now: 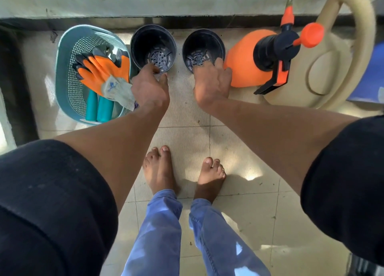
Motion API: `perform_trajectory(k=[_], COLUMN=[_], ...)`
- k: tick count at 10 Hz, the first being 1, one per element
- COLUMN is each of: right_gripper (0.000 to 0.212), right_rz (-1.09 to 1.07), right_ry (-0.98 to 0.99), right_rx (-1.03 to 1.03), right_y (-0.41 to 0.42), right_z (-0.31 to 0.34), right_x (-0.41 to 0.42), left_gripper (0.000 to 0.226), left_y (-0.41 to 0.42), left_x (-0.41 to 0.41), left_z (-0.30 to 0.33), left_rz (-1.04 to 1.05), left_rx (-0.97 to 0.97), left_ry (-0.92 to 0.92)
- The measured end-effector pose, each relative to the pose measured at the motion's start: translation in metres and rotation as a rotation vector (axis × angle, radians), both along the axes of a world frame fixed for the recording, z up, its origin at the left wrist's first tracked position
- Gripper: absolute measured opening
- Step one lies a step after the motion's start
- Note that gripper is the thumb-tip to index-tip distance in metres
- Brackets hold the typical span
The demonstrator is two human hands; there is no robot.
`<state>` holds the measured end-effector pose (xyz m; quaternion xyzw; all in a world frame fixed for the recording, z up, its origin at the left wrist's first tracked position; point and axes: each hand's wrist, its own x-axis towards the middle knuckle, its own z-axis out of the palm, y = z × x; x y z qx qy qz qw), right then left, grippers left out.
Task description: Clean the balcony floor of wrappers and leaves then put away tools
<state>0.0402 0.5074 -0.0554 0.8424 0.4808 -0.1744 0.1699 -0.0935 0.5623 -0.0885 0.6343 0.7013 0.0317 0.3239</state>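
On the tiled floor (187,113), each hand's grip pinches a black pot's near rim: left hand (150,86), left pot (153,47); right hand (211,82), right pot (203,49).

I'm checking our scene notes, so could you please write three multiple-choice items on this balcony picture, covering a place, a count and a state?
1. Where do the orange gloves lie?
A. in the basket
B. on the floor tiles
C. inside a pot

2. How many black pots stand by the wall?
A. one
B. two
C. four

3. What is in the pots?
A. soil
B. plants
C. nothing

Answers:
1 A, the gloves rest on teal handles inside the basket.
2 B, the left hand grips the left pot, the right hand the right pot, beside the orange sprayer.
3 C, both slotted bottoms show bare.
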Motion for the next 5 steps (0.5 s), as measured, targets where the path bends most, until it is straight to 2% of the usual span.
perform_trajectory(k=[1,2,3,4,5], right_gripper=[0.026,0.044,0.057,0.051,0.05], right_rz=[-0.012,-0.038,-0.077,-0.086,-0.105], right_ry=[0.007,0.039,0.068,0.067,0.121], right_rx=[-0.002,0.02,0.048,0.108,0.113], right_y=[0.0,0.001,0.002,-0.003,-0.009], right_z=[0.001,0.009,0.025,0.048,0.078], right_x=[0.0,0.0,-0.006,-0.013,-0.022], left_gripper=[0.033,0.054,0.066,0.053,0.032], left_y=[0.008,-0.002,-0.01,-0.025,-0.036], left_x=[0.004,0.003,0.0,-0.009,-0.024], left_z=[0.007,0.023,0.049,0.078,0.101], left_rz=[-0.002,-0.011,-0.031,-0.036,-0.031], left_rx=[-0.004,-0.038,-0.061,-0.079,-0.179], left_ry=[0.004,-0.005,0.019,-0.002,-0.003])
